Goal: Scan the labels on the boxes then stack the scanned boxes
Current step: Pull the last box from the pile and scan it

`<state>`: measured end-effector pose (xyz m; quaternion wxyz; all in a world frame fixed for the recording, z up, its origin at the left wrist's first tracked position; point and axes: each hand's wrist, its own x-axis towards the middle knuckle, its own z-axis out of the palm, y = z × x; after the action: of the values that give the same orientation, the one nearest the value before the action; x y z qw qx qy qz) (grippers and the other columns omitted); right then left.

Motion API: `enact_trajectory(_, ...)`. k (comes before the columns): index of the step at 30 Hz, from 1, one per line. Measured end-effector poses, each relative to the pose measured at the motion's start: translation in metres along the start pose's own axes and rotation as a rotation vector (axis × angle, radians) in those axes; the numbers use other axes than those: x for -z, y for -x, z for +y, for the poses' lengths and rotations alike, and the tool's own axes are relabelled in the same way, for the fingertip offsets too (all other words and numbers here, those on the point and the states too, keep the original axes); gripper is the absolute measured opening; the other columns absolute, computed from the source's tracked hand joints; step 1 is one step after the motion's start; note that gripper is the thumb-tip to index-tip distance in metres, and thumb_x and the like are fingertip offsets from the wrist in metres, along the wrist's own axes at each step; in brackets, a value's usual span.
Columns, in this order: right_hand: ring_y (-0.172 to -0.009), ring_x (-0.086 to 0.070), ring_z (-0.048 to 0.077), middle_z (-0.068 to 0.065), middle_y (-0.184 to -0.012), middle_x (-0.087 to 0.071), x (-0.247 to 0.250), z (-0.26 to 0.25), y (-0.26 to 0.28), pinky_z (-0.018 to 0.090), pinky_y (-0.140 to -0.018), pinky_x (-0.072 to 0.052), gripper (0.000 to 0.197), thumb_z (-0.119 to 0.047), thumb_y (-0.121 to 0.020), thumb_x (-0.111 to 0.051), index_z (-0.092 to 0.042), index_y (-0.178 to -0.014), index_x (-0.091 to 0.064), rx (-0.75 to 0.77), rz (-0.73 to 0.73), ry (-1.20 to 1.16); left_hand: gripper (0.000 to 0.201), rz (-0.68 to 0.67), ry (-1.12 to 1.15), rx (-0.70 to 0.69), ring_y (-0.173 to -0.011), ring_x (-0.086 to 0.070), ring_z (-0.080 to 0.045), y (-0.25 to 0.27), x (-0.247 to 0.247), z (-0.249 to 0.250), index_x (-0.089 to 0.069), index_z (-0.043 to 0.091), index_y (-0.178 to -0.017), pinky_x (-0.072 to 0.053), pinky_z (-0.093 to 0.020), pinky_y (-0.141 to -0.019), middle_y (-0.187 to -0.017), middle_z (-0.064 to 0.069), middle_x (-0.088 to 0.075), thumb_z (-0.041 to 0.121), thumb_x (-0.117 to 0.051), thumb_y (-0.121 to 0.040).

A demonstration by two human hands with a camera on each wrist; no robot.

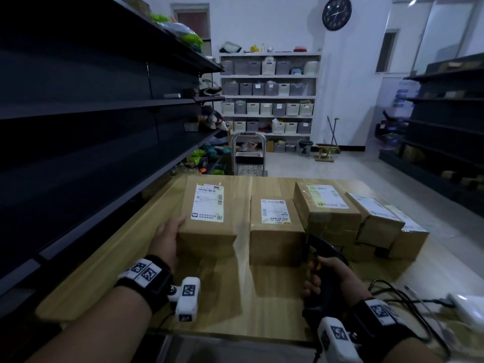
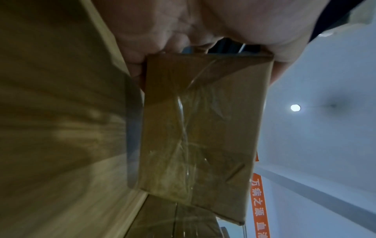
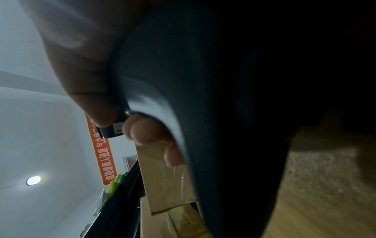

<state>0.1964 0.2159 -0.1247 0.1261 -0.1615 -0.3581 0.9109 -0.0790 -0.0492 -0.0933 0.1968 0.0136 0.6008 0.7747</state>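
Cardboard box at frame centre-left, gripped by left hand, likely steadying its label for scanning; barcode scanner clasped in right hand.

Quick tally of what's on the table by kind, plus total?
Cardboard boxes: 5, the leftmost box gripped by the left hand, then; more may be hidden underneath.
Barcode scanner: 1, held by the right hand.
White device: 1.
Black cable: 1.
Total: 8
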Motion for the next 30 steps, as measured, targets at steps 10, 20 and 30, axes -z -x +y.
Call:
enact_trajectory(10, -0.048, -0.039, 0.024, 0.010, -0.059, -0.037, -0.006, -0.004, 0.001, 0.039, -0.055, -0.042, 0.054, -0.021, -0.044, -0.099, -0.001, -0.079, -0.063, -0.018, 0.027, -0.014, 0.107, -0.066, 0.200, -0.054, -0.118, -0.076, -0.043, -0.014, 0.004, -0.031, -0.050, 0.030, -0.160, -0.058, -0.070, -0.105, -0.131, -0.020, -0.078, 0.032, -0.098, -0.065)
enact_trajectory(20, -0.046, -0.043, 0.025, 0.011, -0.056, -0.040, -0.003, -0.001, 0.002, 0.040, -0.056, -0.042, 0.050, -0.024, -0.050, -0.099, -0.001, -0.077, -0.063, 0.035, 0.074, 0.032, 0.125, -0.102, 0.200, -0.125, -0.122, -0.075, -0.041, -0.023, 0.011, -0.039, -0.051, 0.025, -0.158, -0.057, -0.069, -0.107, -0.138, -0.014, -0.074, 0.027, -0.100, -0.044)
enact_trajectory(30, -0.049, -0.046, 0.029, 0.014, -0.061, -0.043, -0.051, -0.010, 0.025, 0.038, -0.048, -0.043, 0.060, -0.027, -0.041, -0.102, -0.002, -0.073, -0.057, -0.039, 0.135, 0.240, 0.093, -0.174, 0.163, -0.138, -0.119, -0.074, -0.043, -0.018, 0.010, -0.037, -0.050, 0.033, -0.150, -0.058, -0.070, -0.105, -0.132, -0.014, -0.074, 0.006, -0.093, -0.072)
